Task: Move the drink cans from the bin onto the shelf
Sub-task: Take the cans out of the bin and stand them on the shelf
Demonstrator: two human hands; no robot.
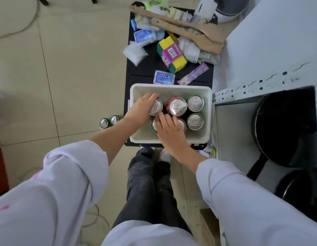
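Observation:
A white bin [208, 114] on a black table holds several upright drink cans. My left hand [141, 109] wraps around the far-left can [156, 107]. My right hand [169, 129] covers the near cans, its fingers curled over one can [181, 122] whose top is mostly hidden. A red can [177, 106] stands in the bin's middle, and two silver-topped cans [195, 102] [195, 121] stand on its right side. The metal shelf [260, 89] is to the right.
Two more cans [109, 121] stand on the tiled floor left of the table. Sponges [172, 54], small boxes, wooden spatulas [186, 31] and packets clutter the table behind the bin. Black pans [285, 130] lie on the lower shelf level. My legs are below the table.

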